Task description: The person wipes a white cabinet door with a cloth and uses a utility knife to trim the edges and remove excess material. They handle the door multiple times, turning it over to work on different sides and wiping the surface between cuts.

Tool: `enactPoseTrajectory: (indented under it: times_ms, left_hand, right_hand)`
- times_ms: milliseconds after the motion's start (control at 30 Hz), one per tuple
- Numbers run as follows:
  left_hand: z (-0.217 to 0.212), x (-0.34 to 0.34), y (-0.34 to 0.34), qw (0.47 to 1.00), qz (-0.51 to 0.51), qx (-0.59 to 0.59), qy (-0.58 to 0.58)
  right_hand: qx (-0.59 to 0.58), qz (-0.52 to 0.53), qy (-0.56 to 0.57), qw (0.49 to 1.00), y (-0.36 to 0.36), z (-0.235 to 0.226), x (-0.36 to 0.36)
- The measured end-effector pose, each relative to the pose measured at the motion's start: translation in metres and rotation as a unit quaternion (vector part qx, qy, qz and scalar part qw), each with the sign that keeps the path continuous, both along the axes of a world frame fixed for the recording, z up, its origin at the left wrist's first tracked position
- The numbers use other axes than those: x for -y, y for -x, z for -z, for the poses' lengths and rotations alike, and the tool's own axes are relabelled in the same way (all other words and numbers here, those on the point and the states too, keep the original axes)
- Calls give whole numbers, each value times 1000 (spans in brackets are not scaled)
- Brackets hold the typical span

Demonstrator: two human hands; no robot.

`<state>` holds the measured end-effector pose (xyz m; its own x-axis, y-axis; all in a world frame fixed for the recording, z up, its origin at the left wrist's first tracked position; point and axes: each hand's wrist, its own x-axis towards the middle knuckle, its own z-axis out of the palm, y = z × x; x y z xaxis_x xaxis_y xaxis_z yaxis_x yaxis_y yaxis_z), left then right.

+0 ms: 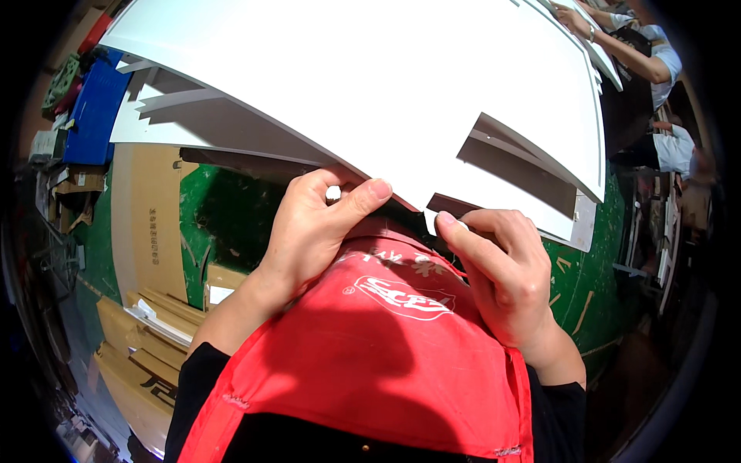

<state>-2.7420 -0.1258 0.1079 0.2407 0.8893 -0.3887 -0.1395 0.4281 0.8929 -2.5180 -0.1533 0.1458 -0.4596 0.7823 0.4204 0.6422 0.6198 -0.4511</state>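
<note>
- My left hand point(316, 224) is closed on the near edge of the white die-cut sheet point(370, 85), thumb on top.
- My right hand point(502, 270) pinches the same edge just beside it.
- Sheet held above my red apron point(370, 347), over the green floor point(224, 216); brown cardboard point(147, 224) lies to the left.

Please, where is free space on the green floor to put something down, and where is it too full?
Bare green floor shows left of the left hand, bordered by the flat brown cardboard sheet and the white die-cut board. Another patch lies right of the right hand. Lower left is crowded with stacked cardboard pieces; upper left holds a blue crate.
</note>
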Motion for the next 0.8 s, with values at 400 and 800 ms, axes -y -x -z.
enactPoseTrajectory:
  times_ms: [400, 800]
  left_hand:
    - [4, 0, 0, 1000, -7, 9, 4]
    - [23, 5, 3, 1000, 14, 3, 17]
  right_hand:
    - [-53, -5, 59, 997, 0, 1, -2]
    - [-84, 5, 130, 988, 0, -7, -6]
